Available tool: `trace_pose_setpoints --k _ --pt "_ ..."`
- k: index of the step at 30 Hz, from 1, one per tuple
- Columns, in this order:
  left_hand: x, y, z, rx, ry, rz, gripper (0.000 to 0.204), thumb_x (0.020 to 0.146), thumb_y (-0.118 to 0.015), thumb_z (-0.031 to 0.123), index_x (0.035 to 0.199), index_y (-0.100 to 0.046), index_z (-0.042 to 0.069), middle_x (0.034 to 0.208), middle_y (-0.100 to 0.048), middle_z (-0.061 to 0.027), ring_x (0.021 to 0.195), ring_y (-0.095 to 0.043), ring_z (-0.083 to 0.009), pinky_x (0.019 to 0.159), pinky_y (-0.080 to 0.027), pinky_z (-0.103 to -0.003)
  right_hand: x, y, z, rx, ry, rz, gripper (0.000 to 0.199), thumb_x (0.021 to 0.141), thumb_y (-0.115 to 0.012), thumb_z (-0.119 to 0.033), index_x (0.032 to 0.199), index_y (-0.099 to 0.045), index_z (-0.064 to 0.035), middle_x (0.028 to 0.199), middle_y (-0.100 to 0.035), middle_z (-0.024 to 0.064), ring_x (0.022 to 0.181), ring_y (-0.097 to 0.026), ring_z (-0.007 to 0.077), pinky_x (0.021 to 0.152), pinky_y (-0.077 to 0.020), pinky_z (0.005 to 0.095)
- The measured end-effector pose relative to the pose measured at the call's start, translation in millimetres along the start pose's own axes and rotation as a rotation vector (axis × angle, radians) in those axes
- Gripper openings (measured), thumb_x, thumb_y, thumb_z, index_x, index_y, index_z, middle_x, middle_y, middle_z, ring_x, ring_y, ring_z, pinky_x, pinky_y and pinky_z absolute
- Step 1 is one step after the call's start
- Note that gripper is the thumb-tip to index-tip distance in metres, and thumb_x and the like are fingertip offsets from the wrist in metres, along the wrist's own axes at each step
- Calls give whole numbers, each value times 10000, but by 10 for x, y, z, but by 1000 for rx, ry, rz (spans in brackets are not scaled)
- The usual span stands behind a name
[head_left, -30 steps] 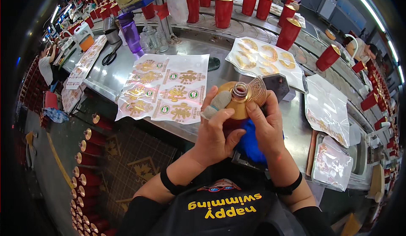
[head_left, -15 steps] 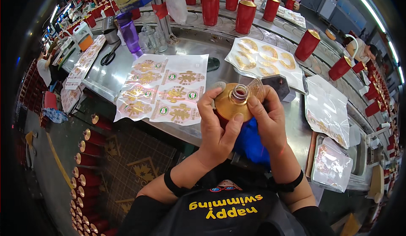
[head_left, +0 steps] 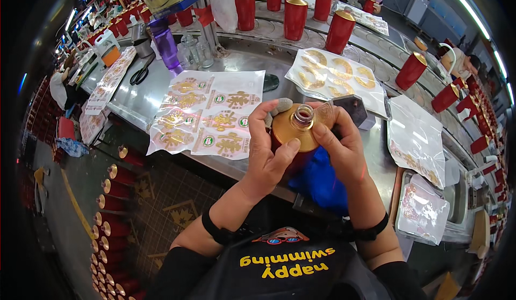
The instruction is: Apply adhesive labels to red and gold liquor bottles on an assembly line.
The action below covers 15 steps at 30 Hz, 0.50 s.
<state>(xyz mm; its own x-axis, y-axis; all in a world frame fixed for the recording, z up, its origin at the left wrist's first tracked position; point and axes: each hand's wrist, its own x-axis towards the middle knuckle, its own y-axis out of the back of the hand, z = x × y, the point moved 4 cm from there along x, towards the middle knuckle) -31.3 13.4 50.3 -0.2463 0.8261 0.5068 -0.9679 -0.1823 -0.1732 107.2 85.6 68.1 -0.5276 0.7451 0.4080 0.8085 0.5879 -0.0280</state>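
Observation:
A red bottle with a gold shoulder (head_left: pixel 289 134) and an uncapped clear glass neck stands tilted between my hands, above the bench's near edge. My left hand (head_left: pixel 262 163) grips its left side, with the thumb on the shoulder and grey covers on fingertips. In my right hand (head_left: pixel 345 145), thumb and fingers pinch a thin golden transparent decal (head_left: pixel 324 114) at the shoulder's right side; how much of it touches the bottle I cannot tell. Below the bottle lies a blue cloth-like bundle (head_left: pixel 321 184).
Decal sheets (head_left: pixel 207 114) and ring-shaped gold decals (head_left: pixel 336 74) lie on the metal bench. A dark block (head_left: pixel 352 109) stands beside my right hand. Red bottles (head_left: pixel 339 31) line the curved conveyor beyond; more bottles (head_left: pixel 115 200) stand low at left. Scissors (head_left: pixel 142 72) lie far left.
The conveyor bottles have moved to the right. My left thumb has slid a little left on the gold shoulder, and the bottle's tilt has changed slightly. Both hands keep their hold.

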Motion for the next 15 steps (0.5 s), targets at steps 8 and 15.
trace_pose_setpoints --k 8,15 --pt "-57 -66 49 111 39 61 675 880 -584 141 1426 -205 23 1325 -415 -155 1221 -454 -214 1065 -351 -360 -33 -62 50 59 18 76 212 937 -646 -155 1087 -580 -21 1198 -604 102 1065 -527 140 980 -395 301" --pt "94 35 -40 0 70 -24 734 844 -654 130 1412 -214 -21 1311 -434 -184 1187 -498 -220 1017 -412 -351 -32 11 10 11 -66 68 205 905 -684 -176 996 -584 -22 1109 -595 81 1030 -527 149 949 -399 296"
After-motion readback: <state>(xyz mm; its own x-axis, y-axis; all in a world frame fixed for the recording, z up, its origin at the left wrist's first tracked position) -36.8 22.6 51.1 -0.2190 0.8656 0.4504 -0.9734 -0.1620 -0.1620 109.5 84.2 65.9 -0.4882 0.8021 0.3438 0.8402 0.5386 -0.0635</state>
